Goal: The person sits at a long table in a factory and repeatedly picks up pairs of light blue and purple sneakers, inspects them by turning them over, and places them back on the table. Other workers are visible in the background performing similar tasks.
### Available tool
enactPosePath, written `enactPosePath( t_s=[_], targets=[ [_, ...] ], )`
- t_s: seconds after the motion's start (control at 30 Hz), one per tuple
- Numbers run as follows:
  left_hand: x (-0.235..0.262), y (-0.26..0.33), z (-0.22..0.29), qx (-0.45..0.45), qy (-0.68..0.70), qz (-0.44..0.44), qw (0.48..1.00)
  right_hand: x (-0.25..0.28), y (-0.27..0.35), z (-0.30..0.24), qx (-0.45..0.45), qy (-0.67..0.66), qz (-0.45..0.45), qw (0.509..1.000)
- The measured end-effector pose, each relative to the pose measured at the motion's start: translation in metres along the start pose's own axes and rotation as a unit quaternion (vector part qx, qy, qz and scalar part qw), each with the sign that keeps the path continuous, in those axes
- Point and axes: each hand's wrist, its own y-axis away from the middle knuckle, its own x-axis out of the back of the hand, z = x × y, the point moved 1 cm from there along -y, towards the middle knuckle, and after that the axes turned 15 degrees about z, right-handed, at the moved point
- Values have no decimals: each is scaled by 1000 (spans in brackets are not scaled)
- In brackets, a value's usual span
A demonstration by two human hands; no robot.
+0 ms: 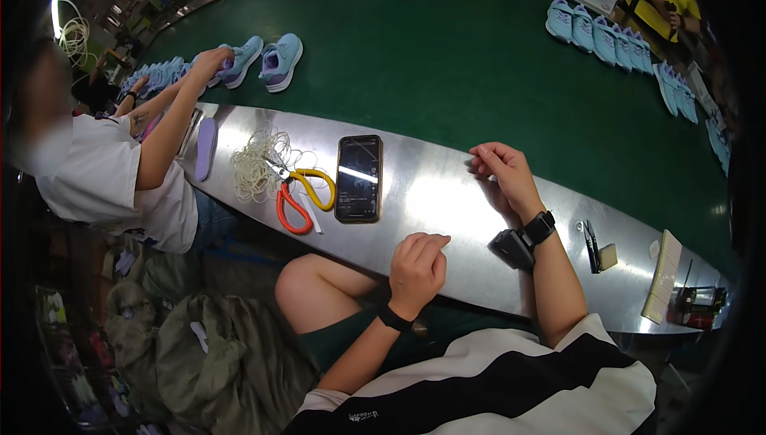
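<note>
My left hand (417, 269) is held over the near edge of the metal table, its fingers curled in and nothing visible in them. Loosely bent, the fingers of my right hand (511, 178) are at the border between metal and green belt, thumb a little apart, holding nothing. Beside my right wrist is a black boxy object (513, 249). A phone (358, 184) with a lit screen lies to the left of both hands. Next to it are scissors (302, 196) with one yellow and one red handle, partly over a tangle of pale elastic loops (254, 165).
A green conveyor belt (431, 44) runs beyond the metal table (455, 275). Light-blue sneakers (282, 62) stand at left, where a co-worker's hand (212, 62) touches one; more sneakers (604, 39) line the far right. A purple insole (206, 149), black snips (591, 247) and a pale pad (662, 275) lie about.
</note>
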Motion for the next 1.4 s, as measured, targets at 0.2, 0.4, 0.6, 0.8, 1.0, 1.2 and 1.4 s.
enactPosePath(
  t_s=[0.2,0.4,0.6,0.8,1.0,1.2,1.4],
  targets=[
    [-1,5,-5,-5,1,-15,1000,0,0,0,-7,1,1,1000],
    [-1,6,-5,-7,2,-18,1000,1,-1,1,-4,-2,-1,1000],
    [-1,2,0,-1,0,-5,1000,1,0,-1,-3,-5,-5,1000],
    [0,2,1,-3,-1,2,1000,-1,2,-2,-3,-14,-5,1000],
    [-1,2,1,0,0,-1,1000,0,3,-3,-5,-18,-8,1000],
    [-1,0,5,1,0,3,1000,0,2,-5,-13,-24,-5,1000],
    [37,-44,-16,212,136,-93,963,3,0,-1,-17,-31,-2,999]
  ],
)
